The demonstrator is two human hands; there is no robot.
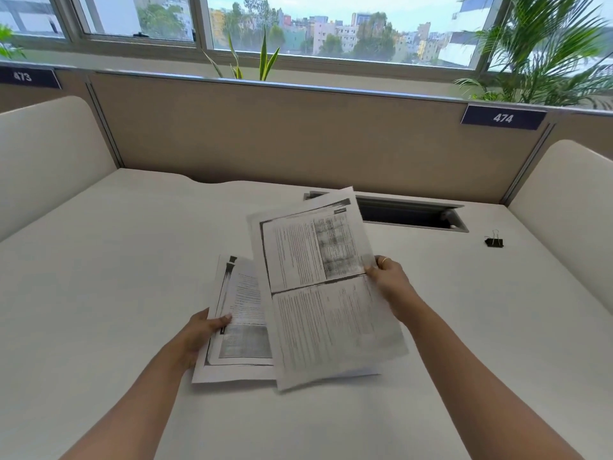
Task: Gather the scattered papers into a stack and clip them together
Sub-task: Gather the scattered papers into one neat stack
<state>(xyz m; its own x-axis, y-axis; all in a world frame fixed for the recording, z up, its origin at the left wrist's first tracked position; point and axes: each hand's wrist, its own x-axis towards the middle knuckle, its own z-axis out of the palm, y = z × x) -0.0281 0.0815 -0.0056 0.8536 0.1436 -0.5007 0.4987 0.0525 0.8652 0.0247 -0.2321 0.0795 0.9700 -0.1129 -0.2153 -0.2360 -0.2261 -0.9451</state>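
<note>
Our right hand (389, 277) holds a white printed sheet (318, 293) by its edge above the white table (99, 277), grip clamped on the paper. Our left hand (199, 336) grips a thin stack of printed pages (240, 343), partly beneath that sheet. A black metal binder clip (493, 242) lies well apart, at right.

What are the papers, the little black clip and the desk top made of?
Papers: thin white printed office paper, bending where held. Binder clip: likely black painted steel, with thin silvery wire handles. Desk top: smooth matte off-white, probably laminate; no grain shows.
</note>
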